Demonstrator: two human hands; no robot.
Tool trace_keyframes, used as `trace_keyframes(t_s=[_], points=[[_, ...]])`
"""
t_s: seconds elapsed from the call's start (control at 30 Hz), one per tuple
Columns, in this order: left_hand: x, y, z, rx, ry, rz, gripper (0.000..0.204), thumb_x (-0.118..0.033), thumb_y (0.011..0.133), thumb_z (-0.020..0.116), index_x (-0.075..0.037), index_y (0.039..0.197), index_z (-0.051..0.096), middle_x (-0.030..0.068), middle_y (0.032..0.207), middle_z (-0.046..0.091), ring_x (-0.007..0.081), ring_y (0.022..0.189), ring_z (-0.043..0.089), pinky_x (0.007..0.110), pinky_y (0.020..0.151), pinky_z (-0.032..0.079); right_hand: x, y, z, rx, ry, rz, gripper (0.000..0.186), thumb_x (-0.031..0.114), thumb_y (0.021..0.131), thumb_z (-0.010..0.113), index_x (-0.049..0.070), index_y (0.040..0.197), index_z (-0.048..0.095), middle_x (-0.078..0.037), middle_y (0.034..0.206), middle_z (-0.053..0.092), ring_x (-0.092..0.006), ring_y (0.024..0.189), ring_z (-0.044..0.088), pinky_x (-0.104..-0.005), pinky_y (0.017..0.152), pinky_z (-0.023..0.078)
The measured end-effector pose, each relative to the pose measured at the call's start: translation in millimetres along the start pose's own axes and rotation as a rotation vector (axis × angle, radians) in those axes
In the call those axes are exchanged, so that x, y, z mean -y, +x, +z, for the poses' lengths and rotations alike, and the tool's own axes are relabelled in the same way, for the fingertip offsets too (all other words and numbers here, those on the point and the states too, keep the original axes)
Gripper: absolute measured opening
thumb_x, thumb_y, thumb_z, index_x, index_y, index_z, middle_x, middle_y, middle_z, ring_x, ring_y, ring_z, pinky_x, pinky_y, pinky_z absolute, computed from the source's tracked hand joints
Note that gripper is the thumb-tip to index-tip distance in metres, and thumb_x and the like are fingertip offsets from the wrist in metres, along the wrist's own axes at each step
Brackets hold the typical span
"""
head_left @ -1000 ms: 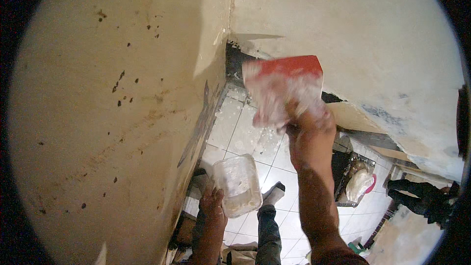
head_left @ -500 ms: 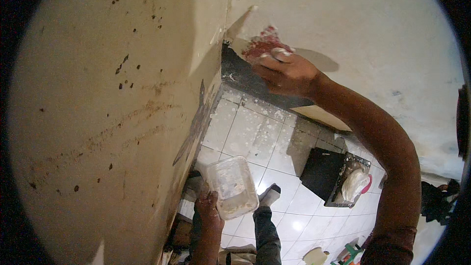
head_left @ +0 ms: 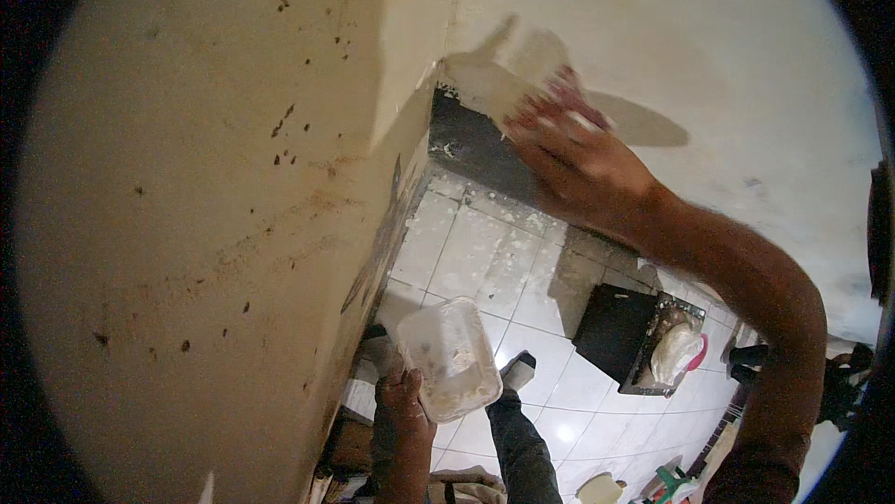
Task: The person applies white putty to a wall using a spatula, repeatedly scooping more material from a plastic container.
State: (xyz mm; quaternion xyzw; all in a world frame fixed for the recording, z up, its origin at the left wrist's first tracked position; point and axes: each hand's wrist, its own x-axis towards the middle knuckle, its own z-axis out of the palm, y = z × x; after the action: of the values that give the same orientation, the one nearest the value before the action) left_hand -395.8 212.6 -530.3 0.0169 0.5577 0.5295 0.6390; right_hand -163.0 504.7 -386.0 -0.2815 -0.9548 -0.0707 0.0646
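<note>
My right hand (head_left: 597, 166) is raised to the pale wall (head_left: 736, 28) near the corner. Its fingers are closed on a red putty spreader (head_left: 563, 101), smeared with white paste and blurred by motion. The spreader's working edge lies at or close to the wall; contact cannot be made out. Just below it runs a black stretch of wall (head_left: 466, 138). Lower down, my left hand (head_left: 403, 400) grips the side of a clear plastic tub (head_left: 492, 383), tilted so its inside shows whitish paste residue.
On the left stands a beige wall (head_left: 177, 196) with dark spots and brown stains. White floor tiles (head_left: 424, 243) carry pale splatters. A black box (head_left: 611, 325) sits right of my foot (head_left: 518, 372), beside a white bag (head_left: 673, 355). Green and white items (head_left: 669, 483) lie at the bottom.
My right hand and the spreader have moved right and slightly down along the wall. The tub has shifted slightly right in view, and the view itself has moved a little.
</note>
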Motion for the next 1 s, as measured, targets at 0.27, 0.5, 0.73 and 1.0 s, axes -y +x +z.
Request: trace_keyframes(t_s=[0.27, 0.5, 0.73, 1.0], points=[[-6.5, 5.6, 7.4, 0.072, -0.179, 0.013, 0.067, -0.022, 0.079, 0.068, -0.001, 0.136, 0.038, 0.0156, 0.128, 0.050, 0.0328, 0.117, 0.050, 0.049, 0.099, 0.043, -40.3, 15.3, 34.8, 0.108, -0.175, 0.095, 0.053, 0.010, 0.070, 0.065, -0.002, 0.120, 0.052, -0.019, 0.124, 0.053, -0.0346, 0.120, 0.048, -0.0462, 0.108, 0.035], [-11.7, -0.9, 15.7, 0.007, -0.238, -0.019, 0.058, -0.012, 0.077, 0.066, 0.003, 0.129, 0.044, 0.0149, 0.120, 0.056, 0.0267, 0.109, 0.056, 0.041, 0.092, 0.049, 12.3, 8.2, -15.5, 0.111, -0.034, 0.018, 0.056, 0.018, 0.070, 0.070, -0.003, 0.119, 0.053, -0.020, 0.123, 0.053, -0.0329, 0.120, 0.049, -0.0463, 0.108, 0.035], [13.0, 4.2, -1.7, 0.014, -0.046, 0.104, 0.059, -0.013, 0.077, 0.067, 0.000, 0.129, 0.043, 0.0155, 0.121, 0.053, 0.0268, 0.108, 0.056, 0.044, 0.089, 0.050, -62.3, 4.3, 86.1, 0.326, 0.006, 0.239, 0.051, 0.016, 0.068, 0.071, -0.005, 0.111, 0.055, -0.021, 0.120, 0.055, -0.0365, 0.116, 0.051, -0.0462, 0.106, 0.038], [6.0, 3.4, -7.7, -0.062, -0.152, 0.037, 0.053, -0.018, 0.077, 0.068, 0.003, 0.122, 0.049, 0.0150, 0.116, 0.056, 0.0273, 0.105, 0.058, 0.044, 0.090, 0.052, 30.5, -28.0, 60.0, -0.053, 0.138, 0.061, 0.044, 0.012, 0.063, 0.066, -0.001, 0.104, 0.059, -0.019, 0.121, 0.054, -0.0347, 0.118, 0.049, -0.0548, 0.107, 0.033]])
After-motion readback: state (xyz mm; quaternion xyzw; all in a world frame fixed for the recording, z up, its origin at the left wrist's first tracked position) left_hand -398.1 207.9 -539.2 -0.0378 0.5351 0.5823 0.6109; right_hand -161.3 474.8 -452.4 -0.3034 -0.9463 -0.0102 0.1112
